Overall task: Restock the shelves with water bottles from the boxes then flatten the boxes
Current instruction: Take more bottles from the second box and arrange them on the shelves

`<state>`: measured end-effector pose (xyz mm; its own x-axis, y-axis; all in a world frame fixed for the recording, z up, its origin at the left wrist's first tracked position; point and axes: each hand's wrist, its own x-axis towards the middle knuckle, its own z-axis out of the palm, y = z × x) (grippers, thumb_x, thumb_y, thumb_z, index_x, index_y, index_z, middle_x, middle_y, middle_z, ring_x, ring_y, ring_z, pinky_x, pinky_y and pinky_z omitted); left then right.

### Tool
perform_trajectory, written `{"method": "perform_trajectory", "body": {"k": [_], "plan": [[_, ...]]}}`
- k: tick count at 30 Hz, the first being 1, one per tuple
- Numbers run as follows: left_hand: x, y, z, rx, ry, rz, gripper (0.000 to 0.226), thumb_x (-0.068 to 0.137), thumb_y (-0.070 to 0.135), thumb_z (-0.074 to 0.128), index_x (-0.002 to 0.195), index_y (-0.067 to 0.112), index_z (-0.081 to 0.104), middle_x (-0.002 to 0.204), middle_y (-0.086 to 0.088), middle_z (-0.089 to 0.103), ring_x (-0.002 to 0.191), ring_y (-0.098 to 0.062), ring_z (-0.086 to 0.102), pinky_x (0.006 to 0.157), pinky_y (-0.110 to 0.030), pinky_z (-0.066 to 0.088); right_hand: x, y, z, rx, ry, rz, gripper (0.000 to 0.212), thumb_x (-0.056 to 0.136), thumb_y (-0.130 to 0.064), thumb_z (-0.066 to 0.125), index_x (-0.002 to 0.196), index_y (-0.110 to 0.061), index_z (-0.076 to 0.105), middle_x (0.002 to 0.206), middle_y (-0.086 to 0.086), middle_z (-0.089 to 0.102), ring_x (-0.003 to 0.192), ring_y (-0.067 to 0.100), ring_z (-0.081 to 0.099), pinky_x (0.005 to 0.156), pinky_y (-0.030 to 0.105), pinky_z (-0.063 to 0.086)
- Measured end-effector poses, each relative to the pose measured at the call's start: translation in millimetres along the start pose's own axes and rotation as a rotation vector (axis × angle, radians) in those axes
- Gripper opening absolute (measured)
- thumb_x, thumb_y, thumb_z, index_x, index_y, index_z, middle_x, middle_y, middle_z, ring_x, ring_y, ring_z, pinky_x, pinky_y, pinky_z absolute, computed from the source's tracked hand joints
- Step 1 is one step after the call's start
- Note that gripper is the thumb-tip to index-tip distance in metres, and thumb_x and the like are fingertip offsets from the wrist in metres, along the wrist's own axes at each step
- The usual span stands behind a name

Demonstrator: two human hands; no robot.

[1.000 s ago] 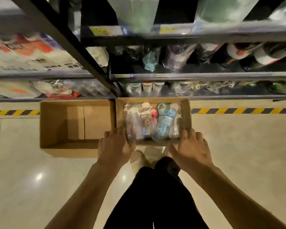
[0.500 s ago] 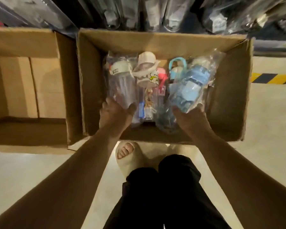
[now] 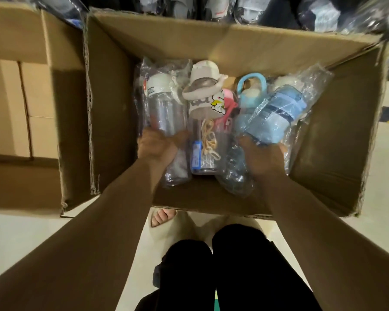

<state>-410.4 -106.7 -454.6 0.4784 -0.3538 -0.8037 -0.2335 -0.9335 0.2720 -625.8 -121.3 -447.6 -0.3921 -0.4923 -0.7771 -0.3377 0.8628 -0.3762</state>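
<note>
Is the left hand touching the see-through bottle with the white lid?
Touching. The head view shows the left hand wrapped over the lower body of the wrapped clear bottle, fingers pressed against its plastic with no gap.

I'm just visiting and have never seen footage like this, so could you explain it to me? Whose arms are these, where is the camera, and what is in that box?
There is no machine here. A person wears a wide-angle camera on the head, so you look down along their own arms to the floor; the dark legs and a slippered foot below are theirs too.

In front of them an open cardboard box stands on the floor. Inside lie several water bottles in clear plastic wrapping. The left hand is on a clear bottle with a white lid. The right hand is on a blue wrapped bottle. Both hands look closed around them, though neither bottle is clearly lifted yet. Between them lie a bottle with a cartoon sticker and one with a light blue loop handle.

To the left stands a second box, and nothing shows inside it. Along the top edge, blurred wrapped goods sit on a shelf.
</note>
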Motion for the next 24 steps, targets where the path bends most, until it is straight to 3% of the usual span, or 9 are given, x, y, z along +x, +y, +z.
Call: {"method": "perform_trajectory", "body": {"k": [3, 5, 7, 10, 13, 15, 18, 22, 24], "plan": [[-19, 1, -15, -0.068, 0.061, -0.02, 0.09, 0.069, 0.062, 0.085, 0.138, 0.016, 0.05, 0.123, -0.003, 0.061, 0.1, -0.022, 0.067, 0.06, -0.029, 0.056, -13, 1, -18, -0.012, 0.041, -0.024, 0.055, 0.081, -0.046, 0.078, 0.121, -0.023, 0.048, 0.102, -0.004, 0.061, 0.078, 0.009, 0.062, 0.052, 0.023, 0.048], [-33, 0, -26, -0.166, 0.099, 0.014, 0.076, 0.069, 0.053, 0.088, 0.13, 0.019, 0.06, 0.109, 0.002, 0.068, 0.086, -0.015, 0.071, 0.052, -0.026, 0.056, -25, -3, -36, 0.006, 0.057, -0.036, 0.063, 0.078, -0.044, 0.081, 0.123, -0.021, 0.043, 0.103, -0.003, 0.06, 0.081, 0.012, 0.063, 0.058, 0.026, 0.049], [-54, 0, -43, -0.263, 0.1, 0.029, 0.074, 0.067, 0.048, 0.092, 0.129, 0.02, 0.062, 0.106, 0.003, 0.07, 0.088, -0.015, 0.072, 0.065, -0.031, 0.063, -41, -11, -56, 0.017, 0.055, -0.041, 0.076, 0.078, -0.042, 0.082, 0.134, -0.015, 0.039, 0.106, -0.002, 0.06, 0.087, 0.014, 0.064, 0.064, 0.031, 0.053], [-96, 3, -72, -0.356, 0.102, 0.076, 0.078, 0.067, 0.042, 0.095, 0.13, 0.02, 0.056, 0.103, 0.008, 0.065, 0.088, -0.008, 0.067, 0.062, -0.019, 0.057, -73, -23, -88, 0.005, 0.037, -0.094, 0.068, 0.075, -0.039, 0.081, 0.131, -0.013, 0.054, 0.107, 0.004, 0.07, 0.084, 0.017, 0.069, 0.069, 0.037, 0.062], [-150, 16, -109, -0.458, 0.024, 0.113, 0.089, 0.058, 0.043, 0.098, 0.133, 0.02, 0.056, 0.119, 0.001, 0.069, 0.106, -0.021, 0.07, 0.087, -0.039, 0.061, -119, -42, -118, -0.009, 0.022, -0.183, 0.055, 0.076, -0.037, 0.081, 0.123, -0.018, 0.06, 0.107, 0.004, 0.072, 0.091, 0.024, 0.07, 0.076, 0.041, 0.062], [-191, 28, -136, -0.5, -0.034, 0.166, 0.074, 0.067, 0.032, 0.096, 0.131, 0.021, 0.059, 0.12, 0.0, 0.071, 0.108, -0.022, 0.071, 0.085, -0.04, 0.062, -157, -59, -141, 0.03, 0.007, -0.3, 0.033, 0.077, -0.026, 0.081, 0.107, -0.028, 0.066, 0.091, -0.014, 0.073, 0.086, 0.011, 0.072, 0.067, 0.028, 0.059], [-257, 51, -178, -0.529, -0.081, 0.23, 0.053, 0.081, 0.016, 0.086, 0.129, 0.019, 0.061, 0.119, -0.001, 0.071, 0.109, -0.019, 0.07, 0.087, -0.037, 0.06, -223, -90, -177, 0.102, -0.093, -0.439, 0.042, 0.077, -0.012, 0.078, 0.115, -0.023, 0.067, 0.087, -0.021, 0.074, 0.077, -0.004, 0.071, 0.055, 0.007, 0.048], [-345, 76, -240, -0.507, -0.081, 0.303, 0.061, 0.082, 0.021, 0.086, 0.134, 0.02, 0.054, 0.124, -0.001, 0.064, 0.111, -0.018, 0.065, 0.078, -0.029, 0.059, -321, -133, -229, 0.11, -0.209, -0.61, 0.04, 0.074, -0.01, 0.071, 0.114, -0.014, 0.07, 0.093, -0.006, 0.077, 0.084, 0.007, 0.074, 0.068, 0.018, 0.055], [-384, 87, -272, -0.474, -0.088, 0.376, 0.054, 0.081, 0.024, 0.087, 0.128, 0.03, 0.06, 0.116, 0.004, 0.069, 0.106, -0.017, 0.068, 0.077, -0.033, 0.061, -371, -154, -251, 0.125, -0.225, -0.696, 0.047, 0.073, -0.006, 0.072, 0.113, -0.029, 0.071, 0.095, -0.011, 0.076, 0.085, 0.005, 0.072, 0.072, 0.019, 0.055]]}}
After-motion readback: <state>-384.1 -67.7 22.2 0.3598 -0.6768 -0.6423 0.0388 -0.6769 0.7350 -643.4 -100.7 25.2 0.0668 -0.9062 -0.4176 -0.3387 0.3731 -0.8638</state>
